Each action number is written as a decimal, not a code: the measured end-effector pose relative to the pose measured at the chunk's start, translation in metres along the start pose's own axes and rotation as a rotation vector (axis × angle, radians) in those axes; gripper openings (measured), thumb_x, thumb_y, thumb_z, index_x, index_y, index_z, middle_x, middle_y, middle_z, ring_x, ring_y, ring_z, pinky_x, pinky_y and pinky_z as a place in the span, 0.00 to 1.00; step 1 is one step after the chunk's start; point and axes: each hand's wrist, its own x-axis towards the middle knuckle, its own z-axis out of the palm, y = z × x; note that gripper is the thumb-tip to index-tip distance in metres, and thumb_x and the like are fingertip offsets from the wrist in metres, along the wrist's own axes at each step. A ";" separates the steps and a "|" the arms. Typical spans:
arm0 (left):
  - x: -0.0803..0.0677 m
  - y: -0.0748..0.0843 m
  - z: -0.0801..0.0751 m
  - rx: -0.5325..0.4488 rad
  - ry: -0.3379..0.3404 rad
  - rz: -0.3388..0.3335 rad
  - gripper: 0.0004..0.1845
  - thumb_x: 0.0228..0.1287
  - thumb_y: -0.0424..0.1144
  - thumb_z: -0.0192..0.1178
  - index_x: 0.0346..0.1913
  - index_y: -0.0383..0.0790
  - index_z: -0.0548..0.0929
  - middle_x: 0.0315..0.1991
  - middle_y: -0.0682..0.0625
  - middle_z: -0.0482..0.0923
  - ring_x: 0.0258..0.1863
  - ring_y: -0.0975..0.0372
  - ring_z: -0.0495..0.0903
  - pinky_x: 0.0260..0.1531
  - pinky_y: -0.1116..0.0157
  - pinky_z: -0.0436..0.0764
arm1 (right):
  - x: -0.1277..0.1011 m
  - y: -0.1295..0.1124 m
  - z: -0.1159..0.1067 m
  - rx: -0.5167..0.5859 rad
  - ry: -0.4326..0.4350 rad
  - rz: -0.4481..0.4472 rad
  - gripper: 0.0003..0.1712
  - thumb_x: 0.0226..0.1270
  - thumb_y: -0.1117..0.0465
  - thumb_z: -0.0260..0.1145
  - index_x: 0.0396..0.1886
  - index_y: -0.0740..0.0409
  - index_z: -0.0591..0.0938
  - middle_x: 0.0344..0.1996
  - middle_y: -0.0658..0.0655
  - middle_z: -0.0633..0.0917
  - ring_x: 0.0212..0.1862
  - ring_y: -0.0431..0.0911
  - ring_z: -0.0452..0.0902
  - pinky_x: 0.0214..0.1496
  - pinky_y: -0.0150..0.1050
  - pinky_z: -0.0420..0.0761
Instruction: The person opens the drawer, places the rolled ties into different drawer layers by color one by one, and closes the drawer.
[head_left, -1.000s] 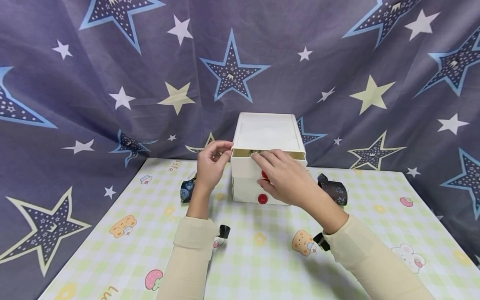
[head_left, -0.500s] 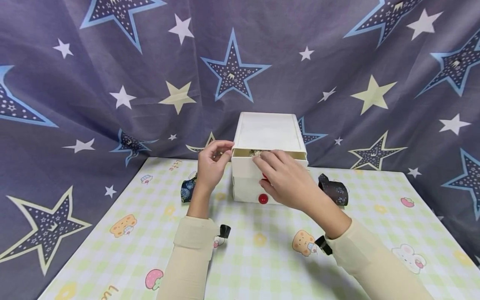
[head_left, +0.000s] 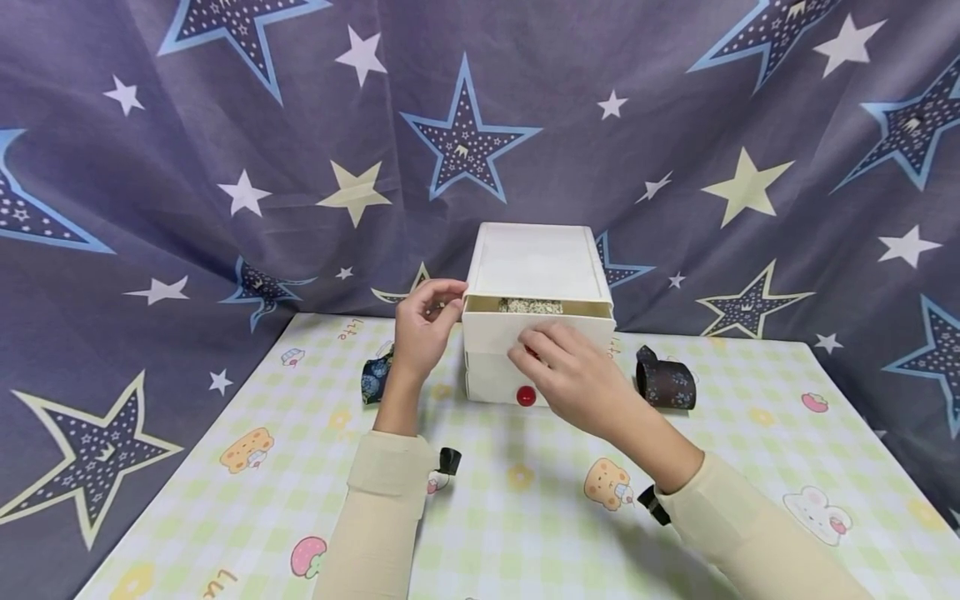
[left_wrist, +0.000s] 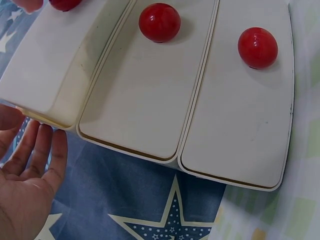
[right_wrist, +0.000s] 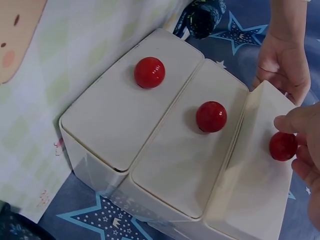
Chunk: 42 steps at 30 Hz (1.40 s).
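Observation:
A white drawer cabinet (head_left: 536, 260) with red ball knobs stands at the back of the table. Its top drawer (head_left: 495, 335) is pulled out slightly, and a pale, speckled thing (head_left: 530, 306) shows in the gap; its kind cannot be told. My right hand (head_left: 576, 375) is at the front of that drawer, with thumb and fingers pinching the top red knob (right_wrist: 283, 146). On the cabinet's upper left side rests my left hand (head_left: 423, 332). In the left wrist view, the fingers (left_wrist: 42, 150) touch the side, nearly straight.
Dark floral rolled-up items lie on either side of the cabinet, a bluish one (head_left: 375, 380) at left and a blackish one (head_left: 666, 382) at right. A checked, cartoon-print cloth (head_left: 517, 533) covers the table. Behind hangs a star-patterned curtain (head_left: 300, 108).
My right hand has moved down from the drawer's top edge to its knob, uncovering more of the speckled thing in the gap. The left hand has stayed in place.

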 end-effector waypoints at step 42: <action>0.000 0.002 0.000 0.006 0.000 0.000 0.10 0.64 0.20 0.60 0.47 0.21 0.84 0.44 0.30 0.81 0.38 0.63 0.80 0.31 0.75 0.76 | 0.000 0.010 0.026 -0.036 0.067 0.069 0.09 0.64 0.75 0.66 0.42 0.68 0.86 0.43 0.61 0.84 0.48 0.56 0.79 0.57 0.44 0.80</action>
